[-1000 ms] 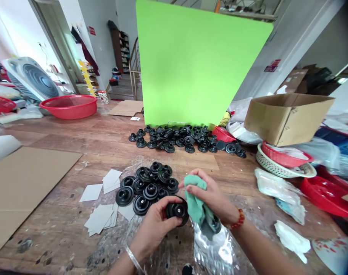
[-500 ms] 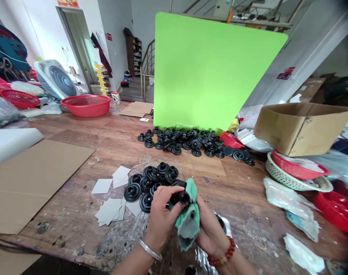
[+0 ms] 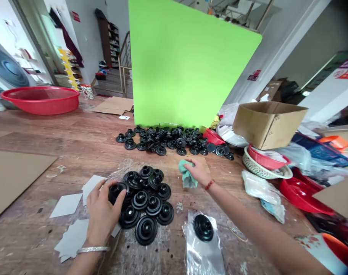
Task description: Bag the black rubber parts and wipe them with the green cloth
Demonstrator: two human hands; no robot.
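Head view: the fingers (image 3: 102,188) of the left hand (image 3: 101,215) are clamped around a round, stepped black disc (image 3: 115,191) — thumb on one side, fingertips on the other — at the left edge of a near pile of similar black pieces (image 3: 145,199). The right hand (image 3: 199,173), to the right of that pile and well apart from the left, has its fingers closed on a crumpled pale-green cloth (image 3: 188,179). Loose light-grey square cards (image 3: 65,205) lie left of the left hand on the worn brown wooden tabletop (image 3: 85,133). Just left of the right forearm, a glossy single black disc (image 3: 203,228) sits on a shiny clear plastic bag (image 3: 204,256). Farther out, a wider heap of black pieces (image 3: 166,139) spreads along the foot of an upright bright-green board (image 3: 185,65). An open brown cardboard box (image 3: 252,124) stands at the right; a shallow red plastic basin (image 3: 45,103) rests at the far left.
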